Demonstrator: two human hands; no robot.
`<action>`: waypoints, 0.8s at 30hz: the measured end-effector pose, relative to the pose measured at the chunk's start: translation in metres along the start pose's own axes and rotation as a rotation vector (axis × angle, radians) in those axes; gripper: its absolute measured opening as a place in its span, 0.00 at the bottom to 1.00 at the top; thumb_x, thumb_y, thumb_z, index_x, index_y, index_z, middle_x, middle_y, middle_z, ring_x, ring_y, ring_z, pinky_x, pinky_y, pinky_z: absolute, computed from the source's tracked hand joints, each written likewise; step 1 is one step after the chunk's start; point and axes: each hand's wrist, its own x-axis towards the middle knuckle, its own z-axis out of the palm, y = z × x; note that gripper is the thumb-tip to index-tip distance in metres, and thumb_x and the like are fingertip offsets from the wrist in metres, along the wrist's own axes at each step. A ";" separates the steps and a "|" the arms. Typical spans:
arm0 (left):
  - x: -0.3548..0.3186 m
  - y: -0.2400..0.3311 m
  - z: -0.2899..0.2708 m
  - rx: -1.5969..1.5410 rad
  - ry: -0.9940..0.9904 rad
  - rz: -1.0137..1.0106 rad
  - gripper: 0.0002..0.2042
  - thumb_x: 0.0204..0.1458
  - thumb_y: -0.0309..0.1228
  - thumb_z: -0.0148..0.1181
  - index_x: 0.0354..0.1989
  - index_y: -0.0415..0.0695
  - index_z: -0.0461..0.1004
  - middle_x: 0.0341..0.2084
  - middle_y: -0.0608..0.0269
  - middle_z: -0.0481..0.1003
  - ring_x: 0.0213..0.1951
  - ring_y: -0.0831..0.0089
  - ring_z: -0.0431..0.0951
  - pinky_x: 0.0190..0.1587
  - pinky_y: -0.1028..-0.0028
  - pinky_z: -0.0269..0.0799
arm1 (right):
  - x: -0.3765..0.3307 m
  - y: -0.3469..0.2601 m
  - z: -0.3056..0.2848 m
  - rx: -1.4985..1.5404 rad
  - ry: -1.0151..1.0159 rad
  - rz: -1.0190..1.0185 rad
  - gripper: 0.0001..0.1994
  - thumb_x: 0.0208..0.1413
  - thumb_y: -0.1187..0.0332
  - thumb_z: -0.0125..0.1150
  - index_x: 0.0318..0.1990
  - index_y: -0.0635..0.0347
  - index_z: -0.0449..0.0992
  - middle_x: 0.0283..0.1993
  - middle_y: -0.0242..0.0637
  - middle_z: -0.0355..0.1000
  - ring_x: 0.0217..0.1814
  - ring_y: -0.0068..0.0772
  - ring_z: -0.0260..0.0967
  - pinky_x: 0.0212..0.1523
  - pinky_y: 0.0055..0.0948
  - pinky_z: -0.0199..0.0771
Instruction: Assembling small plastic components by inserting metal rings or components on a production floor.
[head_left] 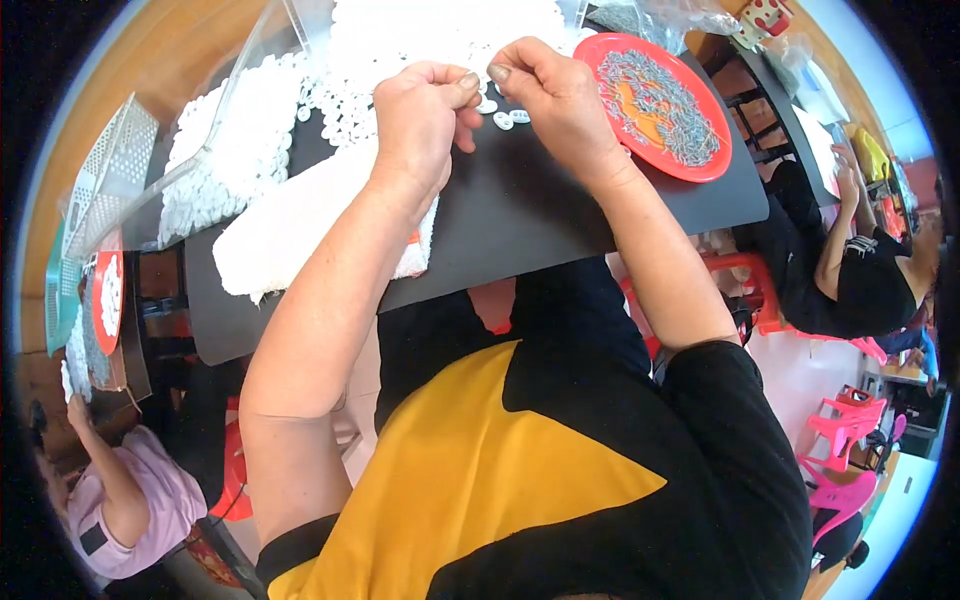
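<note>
- Pinching something tiny at upper centre, the left hand (420, 110) and right hand (555, 95) are meeting thumb to thumb, fingers narrow; what they are gripping is hidden.
- Lying just below them on the dark counter (520, 210) are loose white rings (505, 118), with the heap (400, 40) above.
- Waiting at upper right is the red plate (600, 55) of small metal pieces (660, 105).
- Judging by this, assembly is mid-step; next is probably needing a steady, precise press.

Left hand (420, 110), right hand (548, 92) pinching together above white rings (505, 118)

Assembly workshop: heaped white parts (250, 140), seated co-workers (860, 270).

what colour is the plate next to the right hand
Red; the round plate holds a heap of small grey metal pieces, seen clearly in the head view.
</note>
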 end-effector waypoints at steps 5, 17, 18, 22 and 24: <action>0.002 -0.004 -0.003 -0.002 -0.030 0.024 0.04 0.52 0.21 0.54 0.26 0.34 0.72 0.19 0.60 0.72 0.19 0.76 0.71 0.15 0.78 0.63 | -0.001 -0.001 0.002 0.001 -0.064 0.051 0.06 0.58 0.70 0.54 0.34 0.64 0.72 0.23 0.31 0.70 0.27 0.20 0.66 0.30 0.22 0.68; 0.004 -0.008 -0.001 0.065 -0.046 0.068 0.04 0.49 0.21 0.53 0.24 0.36 0.71 0.18 0.62 0.71 0.18 0.79 0.68 0.15 0.78 0.61 | -0.001 0.008 0.008 -0.039 -0.061 0.030 0.07 0.57 0.69 0.54 0.32 0.64 0.73 0.22 0.31 0.69 0.26 0.18 0.66 0.27 0.21 0.65; 0.005 -0.008 -0.002 0.062 -0.047 0.075 0.04 0.49 0.21 0.53 0.24 0.36 0.71 0.18 0.62 0.71 0.18 0.79 0.68 0.15 0.78 0.61 | 0.000 0.008 0.008 -0.040 -0.056 0.015 0.07 0.57 0.69 0.54 0.32 0.64 0.73 0.21 0.30 0.69 0.26 0.17 0.65 0.27 0.21 0.64; 0.012 -0.007 -0.008 0.028 -0.013 0.055 0.03 0.50 0.21 0.54 0.26 0.35 0.72 0.19 0.61 0.71 0.17 0.78 0.69 0.14 0.78 0.61 | 0.004 0.003 -0.008 -0.121 0.009 0.051 0.06 0.56 0.69 0.55 0.31 0.61 0.75 0.22 0.33 0.71 0.25 0.24 0.68 0.28 0.25 0.66; 0.013 -0.004 -0.014 -0.001 0.018 0.045 0.03 0.50 0.21 0.54 0.27 0.34 0.72 0.19 0.60 0.72 0.17 0.77 0.70 0.14 0.78 0.62 | 0.003 0.000 -0.015 -0.627 -0.021 -0.010 0.05 0.54 0.68 0.57 0.31 0.58 0.76 0.26 0.36 0.73 0.26 0.37 0.71 0.29 0.32 0.69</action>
